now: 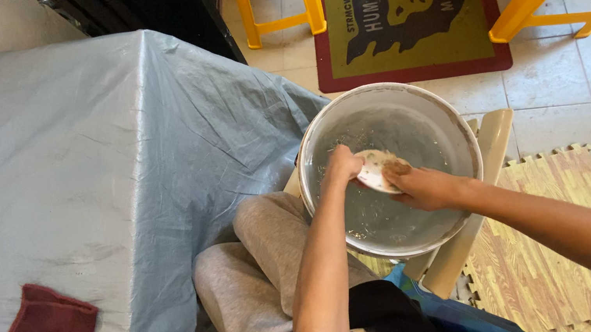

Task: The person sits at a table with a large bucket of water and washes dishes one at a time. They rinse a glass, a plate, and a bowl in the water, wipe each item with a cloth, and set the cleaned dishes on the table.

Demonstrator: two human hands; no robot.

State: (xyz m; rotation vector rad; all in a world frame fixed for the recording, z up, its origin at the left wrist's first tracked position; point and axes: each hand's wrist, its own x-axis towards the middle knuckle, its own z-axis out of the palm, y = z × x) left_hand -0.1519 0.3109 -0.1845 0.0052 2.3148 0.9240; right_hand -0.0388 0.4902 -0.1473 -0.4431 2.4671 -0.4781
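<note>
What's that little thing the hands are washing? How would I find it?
Look for the big round basin of water resting on a pale stool in front of the person's knees. Both hands meet inside it: the left hand and the right hand grip a small white dish between them. It is the only thing in the water, tilted up on its edge.
</note>
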